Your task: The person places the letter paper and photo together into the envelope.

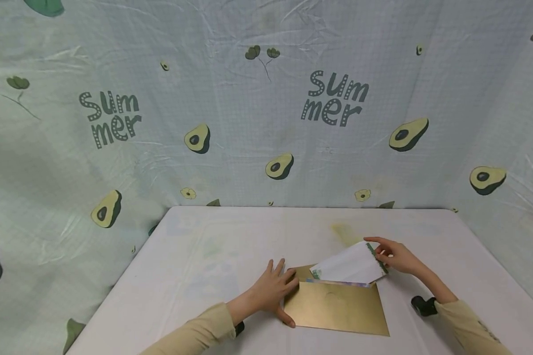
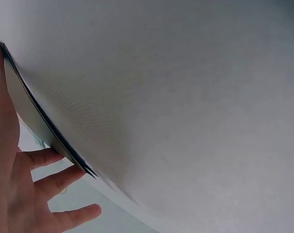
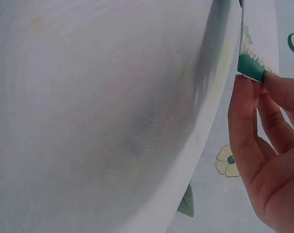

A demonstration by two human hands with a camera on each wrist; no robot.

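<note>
A gold envelope (image 1: pixel 337 306) lies on the table in the head view. From its top opening rises a white card (image 1: pixel 348 261) with a green decorated edge, tilted, its lower part hidden inside. My right hand (image 1: pixel 394 255) pinches the card's green edge between thumb and fingers. In the right wrist view that green corner (image 3: pixel 251 67) shows at the fingertips of the right hand (image 3: pixel 270 141). The left hand (image 1: pixel 271 291) is spread over the envelope's left side, thumb near the bottom corner. Straight, splayed fingers of the left hand (image 2: pixel 35 194) touch the envelope's edge (image 2: pixel 44 119) in the left wrist view.
A white cloth covers the table (image 1: pixel 195 276). Behind it hangs a pale curtain (image 1: pixel 231 108) printed with avocados and lettering. A bluish-purple strip (image 1: pixel 342 282) shows along the envelope's opening. Dark wrist devices sit at both sleeves, the right one (image 1: pixel 423 305) plainly visible.
</note>
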